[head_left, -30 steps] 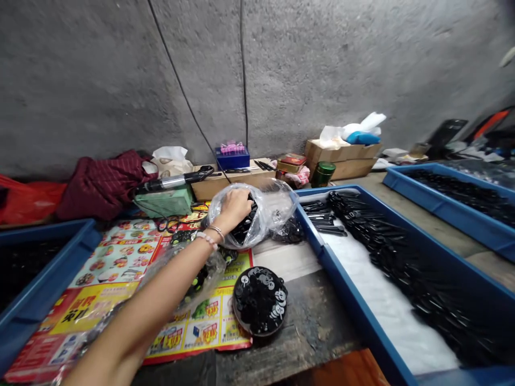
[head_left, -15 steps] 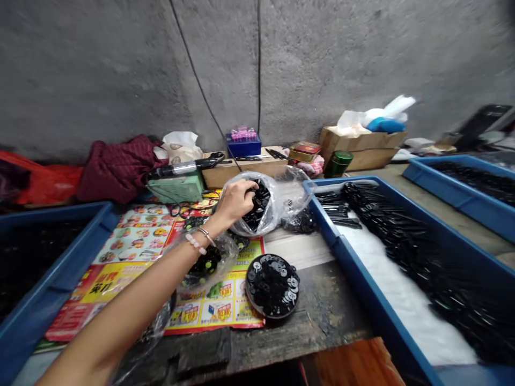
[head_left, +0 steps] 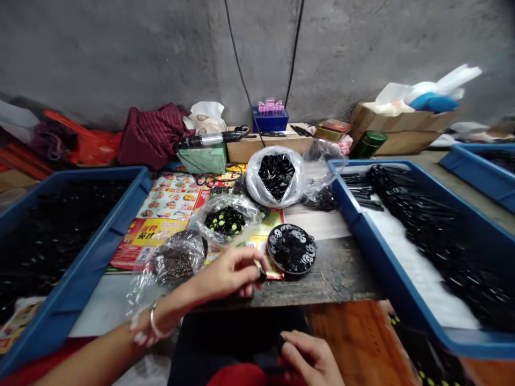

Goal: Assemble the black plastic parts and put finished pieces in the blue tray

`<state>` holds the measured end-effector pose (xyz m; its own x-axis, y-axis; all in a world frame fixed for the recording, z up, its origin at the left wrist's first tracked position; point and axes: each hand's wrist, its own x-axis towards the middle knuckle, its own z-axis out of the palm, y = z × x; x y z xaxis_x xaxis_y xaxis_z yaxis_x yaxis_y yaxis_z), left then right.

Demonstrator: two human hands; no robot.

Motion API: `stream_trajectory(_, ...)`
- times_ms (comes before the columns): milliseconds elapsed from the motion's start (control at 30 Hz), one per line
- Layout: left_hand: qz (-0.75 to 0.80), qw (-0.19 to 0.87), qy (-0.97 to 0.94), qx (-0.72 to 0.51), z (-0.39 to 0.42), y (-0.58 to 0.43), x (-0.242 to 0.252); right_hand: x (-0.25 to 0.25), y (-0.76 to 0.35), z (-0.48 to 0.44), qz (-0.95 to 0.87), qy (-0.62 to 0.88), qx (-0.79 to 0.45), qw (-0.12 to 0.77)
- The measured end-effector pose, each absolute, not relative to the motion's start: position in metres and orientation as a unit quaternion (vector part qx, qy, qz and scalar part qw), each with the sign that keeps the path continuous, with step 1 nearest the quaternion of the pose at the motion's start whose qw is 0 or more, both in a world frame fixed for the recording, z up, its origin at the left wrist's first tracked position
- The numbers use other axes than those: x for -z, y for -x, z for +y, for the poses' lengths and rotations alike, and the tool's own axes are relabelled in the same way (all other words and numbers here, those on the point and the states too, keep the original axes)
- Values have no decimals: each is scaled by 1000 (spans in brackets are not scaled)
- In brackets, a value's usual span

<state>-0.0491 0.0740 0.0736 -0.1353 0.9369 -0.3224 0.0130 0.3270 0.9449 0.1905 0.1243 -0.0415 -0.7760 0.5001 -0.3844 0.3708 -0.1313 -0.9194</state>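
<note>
— Back from the clear bag of black pieces (head_left: 276, 174) behind the round black dish (head_left: 292, 249), the left hand (head_left: 229, 273) now sits just left of that dish.

— Holding anything?

— Thumb and fingertips pinch a small black piece (head_left: 261, 277), close by the dish's left rim.

— The right hand (head_left: 311, 356)?

— Below the dish, fingers curled; whether they grip anything, I cannot tell.

— Which step?

— A picked piece brought in close, I'd judge. Handling it further calls for a firm pinch and the other hand's help.

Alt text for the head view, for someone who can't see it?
The left hand pinches a small black piece beside a round dish of black parts. The right hand lies low, and blue trays stand on either side.
</note>
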Motion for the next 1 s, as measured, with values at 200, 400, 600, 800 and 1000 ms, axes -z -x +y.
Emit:
stream_trajectory(200, 664, 550, -332, -383, 20, 10, -42, 24, -178, 121, -675, 291, -674, 77)
stream_trajectory(400, 665, 546, -321, -396, 15, 6, -34, 21, -175, 118, -670, 252, -697, 44)
stream_trajectory(600, 685, 524, -350, -365, 18, 5, -32, 19, -175, 118, -688, 242, -683, 42)
stream_trajectory(800, 692, 505, -382, -346, 23, 3, -34, 22, -179, 118, -677, 250, -691, 30)
stream_trajectory(1000, 710, 379, -501, -318, 20, -1, -35, 24, -180, 117, -623, 268, -734, 29)
